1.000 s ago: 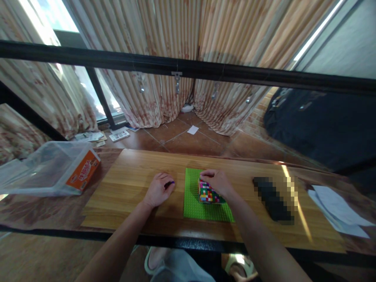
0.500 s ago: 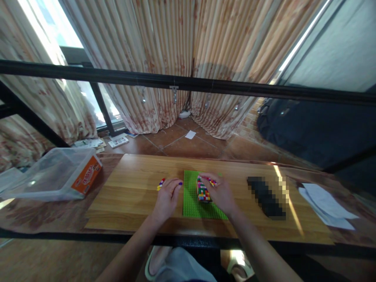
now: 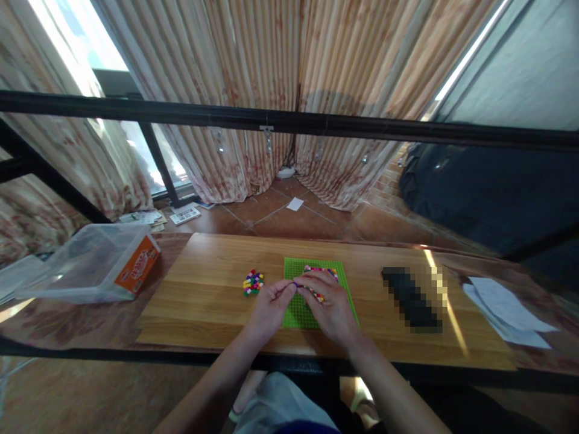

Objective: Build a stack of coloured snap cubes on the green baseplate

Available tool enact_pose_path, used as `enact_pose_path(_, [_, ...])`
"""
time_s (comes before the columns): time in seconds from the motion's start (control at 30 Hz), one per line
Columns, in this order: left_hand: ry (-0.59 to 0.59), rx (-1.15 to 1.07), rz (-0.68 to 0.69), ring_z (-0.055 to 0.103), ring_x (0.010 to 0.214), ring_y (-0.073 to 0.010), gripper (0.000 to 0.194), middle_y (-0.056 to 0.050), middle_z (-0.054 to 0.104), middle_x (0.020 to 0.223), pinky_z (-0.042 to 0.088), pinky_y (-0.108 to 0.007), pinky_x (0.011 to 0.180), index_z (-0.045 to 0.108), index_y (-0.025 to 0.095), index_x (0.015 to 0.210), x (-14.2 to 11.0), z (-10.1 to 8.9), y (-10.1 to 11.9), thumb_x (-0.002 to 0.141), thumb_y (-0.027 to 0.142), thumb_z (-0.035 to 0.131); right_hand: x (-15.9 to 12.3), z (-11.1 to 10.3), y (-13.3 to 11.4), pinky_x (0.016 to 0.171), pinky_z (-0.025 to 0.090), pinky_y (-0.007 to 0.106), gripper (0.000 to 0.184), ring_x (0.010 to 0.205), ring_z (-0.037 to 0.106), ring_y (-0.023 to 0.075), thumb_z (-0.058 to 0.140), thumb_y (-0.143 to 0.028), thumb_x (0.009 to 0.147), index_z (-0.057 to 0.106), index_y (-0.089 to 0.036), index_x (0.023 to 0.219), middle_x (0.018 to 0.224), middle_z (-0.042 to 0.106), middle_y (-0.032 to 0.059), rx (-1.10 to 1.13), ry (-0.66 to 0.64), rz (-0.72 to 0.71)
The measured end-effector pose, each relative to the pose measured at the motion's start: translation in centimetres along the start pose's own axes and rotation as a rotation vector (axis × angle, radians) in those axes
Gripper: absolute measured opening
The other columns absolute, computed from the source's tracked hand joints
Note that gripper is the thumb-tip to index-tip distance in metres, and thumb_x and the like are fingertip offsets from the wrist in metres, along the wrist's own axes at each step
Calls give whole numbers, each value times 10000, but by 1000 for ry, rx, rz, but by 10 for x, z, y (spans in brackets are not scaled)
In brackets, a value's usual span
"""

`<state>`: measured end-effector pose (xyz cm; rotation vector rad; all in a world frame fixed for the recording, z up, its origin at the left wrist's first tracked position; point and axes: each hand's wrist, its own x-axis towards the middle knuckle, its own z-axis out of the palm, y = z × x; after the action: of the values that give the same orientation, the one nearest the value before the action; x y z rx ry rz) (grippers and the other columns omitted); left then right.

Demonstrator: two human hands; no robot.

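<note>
Over the green baseplate [image 3: 294, 318], the fingertips of my two hands meet at a tiny purple brick [image 3: 295, 284]. My left hand [image 3: 272, 305] pinches it from the left, and the thumb and finger of my right hand [image 3: 332, 306] close on it from the right. Behind and under my right hand, a block built of multicoloured bricks [image 3: 333, 272] stands on the baseplate, mostly hidden. Left of my left hand lies a small heap of loose coloured bricks [image 3: 252, 283] on the wooden board.
The wooden board [image 3: 199, 289] carries a dark pixelated object [image 3: 411, 301] on the right. Papers [image 3: 506, 313] lie beyond its right end. At the left stands a clear plastic bin [image 3: 90, 265] with an orange label. A black metal bar [image 3: 289, 123] crosses in front of the curtains.
My left hand has moved right with the purple brick, uncovering the loose heap. My right hand has shifted from the top of the built block to meet it, covering more of the block.
</note>
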<state>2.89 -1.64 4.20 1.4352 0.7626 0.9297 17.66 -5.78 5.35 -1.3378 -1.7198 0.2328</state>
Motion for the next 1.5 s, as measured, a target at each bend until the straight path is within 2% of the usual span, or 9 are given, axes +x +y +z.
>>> enact_pose_path(0.17, [1, -4, -79, 542, 671, -147, 377, 3, 602, 661, 435, -260, 655, 639, 162, 687, -6, 8, -10, 856, 480, 524, -10, -5, 1, 870, 491, 393, 210, 937, 613, 201, 544, -282, 905, 711, -270, 1031, 998, 697, 65, -181, -30, -111])
enact_pose_path(0.27, [-39, 170, -40, 470, 597, -120, 407, 20, 517, 605, 379, -240, 576, 586, 164, 644, -10, 9, -9, 890, 468, 471, -13, -7, 2, 865, 493, 397, 225, 909, 615, 200, 517, -283, 919, 716, -258, 1022, 972, 702, 72, -191, -44, -104])
enact_pose_path(0.37, [-33, 365, 39, 455, 587, -115, 405, 20, 483, 594, 365, -234, 555, 550, 172, 623, -12, 4, -6, 920, 422, 433, -12, -9, 11, 875, 490, 400, 238, 938, 610, 202, 503, -302, 925, 717, -258, 1021, 980, 696, 72, -141, -17, -18])
enact_pose_path(0.5, [85, 602, 135, 559, 692, -150, 310, -20, 615, 708, 452, -268, 663, 618, 184, 728, -13, -15, -13, 926, 341, 438, -2, -13, 37, 871, 481, 406, 261, 954, 592, 213, 496, -350, 918, 735, -258, 969, 993, 674, 79, -156, 18, 157])
enact_pose_path(0.63, [308, 787, 226, 622, 938, -216, 167, -63, 693, 948, 481, -376, 882, 651, 209, 913, -14, -45, -33, 887, 257, 493, 12, -10, 65, 895, 450, 411, 266, 958, 573, 221, 511, -369, 898, 751, -257, 913, 988, 655, 73, -237, -17, 237])
enact_pose_path(0.8, [396, 920, 211, 631, 930, -230, 169, -73, 688, 1000, 509, -390, 850, 641, 217, 979, -14, -74, -50, 849, 226, 533, 20, 0, 84, 913, 430, 401, 240, 993, 558, 222, 541, -373, 876, 756, -278, 921, 1024, 652, 72, -281, -52, 282])
enact_pose_path(1.07, [396, 936, 177, 630, 954, -225, 196, -68, 683, 1031, 508, -394, 871, 642, 215, 998, -9, -88, -62, 841, 219, 524, 25, 2, 87, 924, 418, 404, 218, 987, 581, 218, 546, -359, 878, 754, -297, 899, 1000, 693, 47, -254, -162, 312])
enact_pose_path(1.23, [375, 931, 155, 629, 951, -223, 204, -63, 683, 1025, 511, -385, 866, 643, 219, 992, -8, -88, -61, 834, 194, 516, 30, -1, 85, 884, 433, 383, 234, 937, 603, 224, 527, -347, 888, 752, -286, 869, 955, 710, 46, -270, -235, 269])
enact_pose_path(1.5, [337, 977, 103, 622, 929, -228, 229, -72, 679, 1009, 510, -395, 858, 644, 202, 998, -7, -84, -53, 813, 147, 522, 29, -2, 80, 836, 452, 358, 283, 889, 638, 215, 483, -380, 895, 745, -277, 860, 930, 723, 36, -225, -278, 305])
